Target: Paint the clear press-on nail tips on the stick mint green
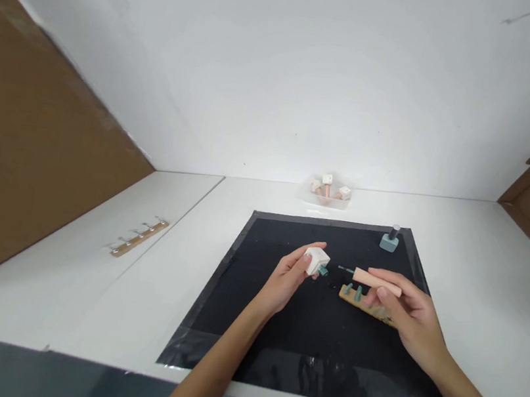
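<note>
My left hand (pixel 289 275) is closed on a small white block (pixel 317 260) with a teal peg sticking out of it, held just above the black mat (pixel 275 333). My right hand (pixel 410 310) grips a pale wooden brush handle (pixel 376 281) whose thin teal-tipped end points left toward the block. Under my right fingers lies a wooden strip (pixel 363 302) with several teal pegs standing on it. The two hands are a short gap apart.
A teal bottle with a dark neck (pixel 390 238) stands at the mat's far right corner. A clear tray (pixel 328 191) with white-and-wood pieces sits by the back wall. A wooden strip with metal hooks (pixel 138 240) lies on the white table at left. Brown boards flank both sides.
</note>
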Available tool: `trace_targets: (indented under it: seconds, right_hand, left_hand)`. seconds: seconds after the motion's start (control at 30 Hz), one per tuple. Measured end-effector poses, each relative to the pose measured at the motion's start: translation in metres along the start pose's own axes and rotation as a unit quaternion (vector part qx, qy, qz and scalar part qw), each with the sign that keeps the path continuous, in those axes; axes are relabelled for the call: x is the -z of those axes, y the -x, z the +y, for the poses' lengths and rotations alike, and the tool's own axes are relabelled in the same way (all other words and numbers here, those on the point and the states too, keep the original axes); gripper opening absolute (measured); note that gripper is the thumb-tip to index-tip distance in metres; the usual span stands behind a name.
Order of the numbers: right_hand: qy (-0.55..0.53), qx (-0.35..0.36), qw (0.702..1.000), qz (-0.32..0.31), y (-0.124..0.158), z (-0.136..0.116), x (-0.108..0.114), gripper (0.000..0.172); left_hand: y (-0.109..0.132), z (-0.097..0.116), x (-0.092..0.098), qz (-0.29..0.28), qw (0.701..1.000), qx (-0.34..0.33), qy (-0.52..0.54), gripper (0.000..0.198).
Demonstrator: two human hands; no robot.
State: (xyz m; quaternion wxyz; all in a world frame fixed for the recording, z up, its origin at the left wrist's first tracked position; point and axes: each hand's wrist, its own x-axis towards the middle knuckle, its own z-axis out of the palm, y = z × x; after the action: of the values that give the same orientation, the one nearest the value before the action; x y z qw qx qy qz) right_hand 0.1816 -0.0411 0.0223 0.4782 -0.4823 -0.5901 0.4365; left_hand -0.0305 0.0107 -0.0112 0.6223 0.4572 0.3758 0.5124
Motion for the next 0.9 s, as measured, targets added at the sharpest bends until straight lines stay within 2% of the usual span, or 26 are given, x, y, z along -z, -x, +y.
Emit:
trace_targets:
  seconds: [0.07,0.1,0.2,0.27,0.37,0.47,0.63,0.77,0.9]
  right_hand:
    - [0.039,0.004,0.999,0.009,-0.001,0.002,0.0,0.035]
    - [0.055,0.003,0.998,0.012,-0.002,0.003,-0.001,0.034]
    - [0.086,0.002,0.996,0.006,-0.002,0.008,-0.003,0.03]
    - [0.101,0.001,0.995,-0.003,-0.002,0.011,-0.004,0.029]
    - [0.125,0.015,0.992,-0.018,-0.003,0.011,-0.006,0.027]
    - [0.149,0.045,0.986,-0.053,-0.004,0.009,-0.007,0.025]
    - [0.145,0.063,0.982,-0.1,-0.003,0.008,-0.011,0.029]
    - [0.124,0.092,0.981,-0.115,0.0,0.011,-0.013,0.031]
    - [0.119,0.124,0.979,-0.11,-0.001,0.013,-0.015,0.032]
  left_hand:
    - [-0.001,-0.001,0.004,0.015,0.991,-0.051,-0.125,0.053]
    - [-0.001,-0.001,0.006,0.015,0.976,-0.085,-0.198,0.051]
    - [0.001,0.001,0.012,-0.004,0.907,-0.189,-0.377,0.042]
    - [0.002,0.002,0.015,-0.012,0.869,-0.232,-0.436,0.038]
    - [0.003,0.003,0.017,0.008,0.846,-0.266,-0.463,0.032]
    - [0.002,0.002,0.018,0.043,0.857,-0.272,-0.436,0.025]
    - [0.0,-0.001,0.019,0.068,0.905,-0.237,-0.348,0.02]
    - [0.0,-0.001,0.017,0.075,0.936,-0.202,-0.279,0.021]
    - [0.0,0.001,0.012,0.082,0.954,-0.185,-0.22,0.026]
